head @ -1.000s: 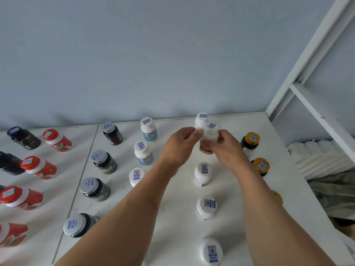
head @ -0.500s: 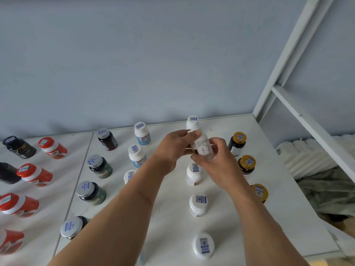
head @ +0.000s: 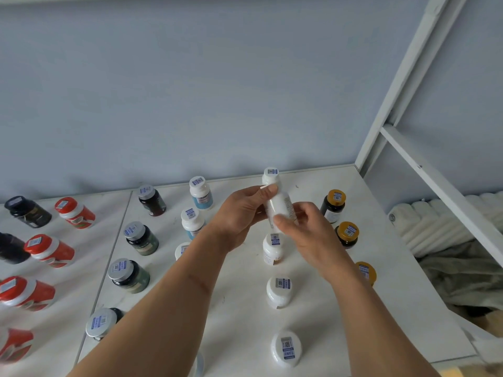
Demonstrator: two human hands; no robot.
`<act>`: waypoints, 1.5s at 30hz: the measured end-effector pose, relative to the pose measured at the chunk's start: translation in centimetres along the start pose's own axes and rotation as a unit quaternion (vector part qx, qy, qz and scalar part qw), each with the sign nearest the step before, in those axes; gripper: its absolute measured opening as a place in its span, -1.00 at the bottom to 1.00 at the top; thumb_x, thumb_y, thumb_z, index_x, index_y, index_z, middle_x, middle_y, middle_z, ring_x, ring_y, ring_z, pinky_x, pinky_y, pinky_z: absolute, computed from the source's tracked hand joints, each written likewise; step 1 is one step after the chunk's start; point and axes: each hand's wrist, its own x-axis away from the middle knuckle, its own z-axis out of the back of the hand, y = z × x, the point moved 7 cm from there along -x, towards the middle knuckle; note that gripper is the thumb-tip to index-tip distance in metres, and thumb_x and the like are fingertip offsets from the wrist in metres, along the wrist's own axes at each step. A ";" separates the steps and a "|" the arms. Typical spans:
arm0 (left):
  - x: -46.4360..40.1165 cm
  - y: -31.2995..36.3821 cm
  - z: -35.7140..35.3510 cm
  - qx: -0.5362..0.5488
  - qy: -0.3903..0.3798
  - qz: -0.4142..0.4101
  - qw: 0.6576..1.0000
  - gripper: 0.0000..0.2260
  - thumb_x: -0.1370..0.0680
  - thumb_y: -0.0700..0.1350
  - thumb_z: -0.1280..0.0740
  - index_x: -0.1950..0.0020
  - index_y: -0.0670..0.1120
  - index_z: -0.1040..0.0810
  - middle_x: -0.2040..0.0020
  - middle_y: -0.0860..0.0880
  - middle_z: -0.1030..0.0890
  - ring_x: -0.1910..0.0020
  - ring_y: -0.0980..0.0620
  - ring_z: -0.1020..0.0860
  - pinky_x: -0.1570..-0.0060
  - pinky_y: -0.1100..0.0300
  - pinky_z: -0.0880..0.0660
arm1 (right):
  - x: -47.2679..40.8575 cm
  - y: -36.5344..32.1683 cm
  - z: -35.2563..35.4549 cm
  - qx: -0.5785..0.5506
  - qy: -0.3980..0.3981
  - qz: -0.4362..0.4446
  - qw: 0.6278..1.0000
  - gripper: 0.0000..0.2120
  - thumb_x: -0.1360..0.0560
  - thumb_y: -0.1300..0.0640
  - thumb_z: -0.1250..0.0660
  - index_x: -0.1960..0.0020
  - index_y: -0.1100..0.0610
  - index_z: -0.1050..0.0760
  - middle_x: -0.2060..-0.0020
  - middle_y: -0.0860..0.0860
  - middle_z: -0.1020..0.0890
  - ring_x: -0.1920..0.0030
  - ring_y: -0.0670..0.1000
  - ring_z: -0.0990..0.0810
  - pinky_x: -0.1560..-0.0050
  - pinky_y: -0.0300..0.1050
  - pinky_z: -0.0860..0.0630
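Observation:
I hold a white plastic bottle (head: pixel 279 206) tilted in the air above the white table (head: pixel 239 317). My left hand (head: pixel 239 216) grips its upper part, with the fingertips at its neck. My right hand (head: pixel 307 232) pinches its lower body from the right. A white cap with a blue sticker (head: pixel 270 172) shows just above my left fingers. I cannot tell whether this cap belongs to the held bottle or to one standing behind it.
White bottles (head: pixel 280 291) stand in a column below my hands. Dark jars with amber caps (head: pixel 347 235) are to the right, grey-capped green jars (head: pixel 141 239) and red bottles (head: pixel 74 213) to the left. A white frame (head: pixel 435 172) and folded cloth (head: pixel 435 229) lie past the table's right edge.
Both hands kept hold of the white bottle and turned it between the fingers. My right hand slid lower along its body. The view swung a little to the right.

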 end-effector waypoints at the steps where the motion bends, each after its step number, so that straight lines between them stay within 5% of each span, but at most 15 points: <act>1: 0.0 -0.1 0.0 -0.003 0.004 0.002 1.000 -0.69 -0.58 -0.06 -0.35 -0.17 -0.28 -0.61 -0.06 -0.19 -0.69 -0.06 -0.11 -0.66 -0.16 0.08 -0.56 | 0.0 0.0 0.0 0.022 0.013 0.006 1.000 -0.58 -0.47 -0.15 -0.45 -0.20 -0.05 -0.36 0.01 -0.21 -0.56 0.03 -0.18 -0.58 0.11 -0.27 -0.45; 7: 0.0 -0.1 0.1 0.026 -0.007 -0.002 1.000 -0.63 -0.53 -0.04 -0.37 -0.18 -0.29 -0.60 -0.06 -0.19 -0.69 -0.06 -0.10 -0.65 -0.17 0.08 -0.55 | 0.1 0.0 0.1 -0.026 -0.003 -0.016 1.000 -0.71 -0.54 -0.20 -0.32 -0.18 -0.12 -0.44 -0.01 -0.21 -0.59 -0.04 -0.15 -0.59 0.00 -0.21 -0.46; 11: -0.3 -0.5 0.2 0.009 0.002 0.007 1.000 -0.70 -0.58 -0.09 -0.35 -0.21 -0.28 -0.59 -0.12 -0.23 -0.68 -0.13 -0.16 -0.64 -0.20 0.06 -0.55 | -0.2 -0.3 -0.1 0.044 0.021 0.009 0.999 -0.56 -0.45 -0.12 -0.48 -0.19 -0.03 -0.37 0.05 -0.17 -0.56 0.06 -0.18 -0.57 0.17 -0.31 -0.42; 16: -0.5 -0.2 0.4 0.024 -0.023 -0.001 0.999 -0.68 -0.57 -0.10 -0.34 -0.22 -0.27 -0.59 -0.15 -0.23 -0.66 -0.10 -0.09 -0.65 -0.13 0.16 -0.56 | -0.8 0.1 0.0 -0.006 0.002 -0.005 1.000 -0.65 -0.51 -0.16 -0.40 -0.22 -0.08 -0.47 -0.04 -0.18 -0.62 -0.10 -0.15 -0.59 -0.07 -0.21 -0.50; 20: -1.1 0.1 0.5 0.000 -0.025 -0.003 1.000 -0.64 -0.48 -0.06 -0.40 -0.20 -0.22 -0.61 -0.15 -0.21 -0.67 -0.16 -0.12 -0.63 -0.20 0.12 -0.53 | -1.8 0.1 -0.6 0.026 -0.013 0.003 1.000 -0.52 -0.47 -0.14 -0.45 -0.33 -0.06 -0.42 -0.08 -0.15 -0.62 -0.11 -0.11 -0.59 -0.15 -0.13 -0.52; 26: -1.9 0.5 1.4 -0.047 -0.007 -0.033 0.998 -0.74 -0.59 -0.01 -0.34 -0.15 -0.14 -0.65 -0.10 -0.14 -0.69 -0.16 -0.11 -0.63 -0.24 0.07 -0.53 | -4.0 0.2 -0.7 0.017 -0.024 0.004 1.000 -0.51 -0.45 -0.06 -0.49 -0.33 -0.12 -0.46 -0.04 -0.18 -0.65 -0.04 -0.19 -0.62 -0.10 -0.14 -0.55; 28: -2.3 0.7 3.5 -0.198 0.124 -0.057 0.971 -0.76 -0.59 0.09 -0.32 -0.02 -0.04 -0.66 -0.03 -0.11 -0.69 -0.08 -0.10 -0.62 -0.18 0.01 -0.54 | -5.0 0.6 -0.9 0.007 -0.017 -0.007 1.000 -0.50 -0.43 0.00 -0.51 -0.32 -0.10 -0.45 -0.03 -0.18 -0.64 0.03 -0.19 -0.64 -0.01 -0.19 -0.55; 30: -2.3 0.9 4.9 -0.421 0.226 -0.066 0.876 -0.72 -0.61 0.11 -0.27 -0.11 -0.05 -0.61 -0.13 -0.10 -0.64 -0.10 -0.09 -0.57 -0.07 0.06 -0.49 | -6.0 1.4 -1.3 0.007 -0.014 -0.020 1.000 -0.50 -0.42 0.06 -0.52 -0.30 -0.09 -0.43 -0.03 -0.18 -0.61 0.07 -0.18 -0.63 0.03 -0.21 -0.53; 32: -2.4 0.6 4.8 -0.565 0.225 -0.081 0.789 -0.67 -0.63 0.08 -0.23 -0.31 -0.05 -0.53 -0.26 -0.03 -0.56 -0.21 -0.06 -0.52 -0.06 0.10 -0.44 | -7.0 2.5 -1.8 0.017 -0.015 -0.033 0.999 -0.45 -0.41 0.09 -0.54 -0.32 -0.06 -0.40 -0.08 -0.15 -0.60 0.00 -0.15 -0.61 -0.03 -0.16 -0.50; 34: -2.6 -0.1 4.5 -0.633 0.197 -0.100 0.742 -0.65 -0.65 0.05 -0.20 -0.36 -0.06 -0.49 -0.30 -0.03 -0.53 -0.27 -0.06 -0.48 -0.07 0.05 -0.48 | -7.9 3.8 -2.5 0.033 -0.023 -0.048 0.998 -0.40 -0.40 0.11 -0.55 -0.36 -0.04 -0.38 -0.14 -0.12 -0.59 -0.12 -0.07 -0.58 -0.15 -0.09 -0.48; 37: -2.8 -0.8 4.6 -0.656 0.191 -0.098 0.723 -0.66 -0.65 0.05 -0.19 -0.35 -0.08 -0.50 -0.29 -0.04 -0.53 -0.26 -0.07 -0.47 -0.04 0.03 -0.50 | -8.8 5.5 -3.4 0.052 -0.043 -0.075 0.995 -0.38 -0.42 0.11 -0.54 -0.38 -0.05 -0.34 -0.21 -0.11 -0.55 -0.19 -0.03 -0.53 -0.21 -0.05 -0.44; 45: -3.5 -1.7 5.2 -0.620 0.192 -0.066 0.758 -0.63 -0.64 0.10 -0.18 -0.38 -0.03 -0.48 -0.34 0.01 -0.50 -0.28 -0.04 -0.49 -0.10 0.08 -0.46 | -9.7 6.7 -4.0 0.080 -0.075 -0.092 0.990 -0.35 -0.44 0.10 -0.53 -0.41 -0.08 -0.28 -0.29 -0.07 -0.54 -0.30 0.04 -0.51 -0.36 0.07 -0.42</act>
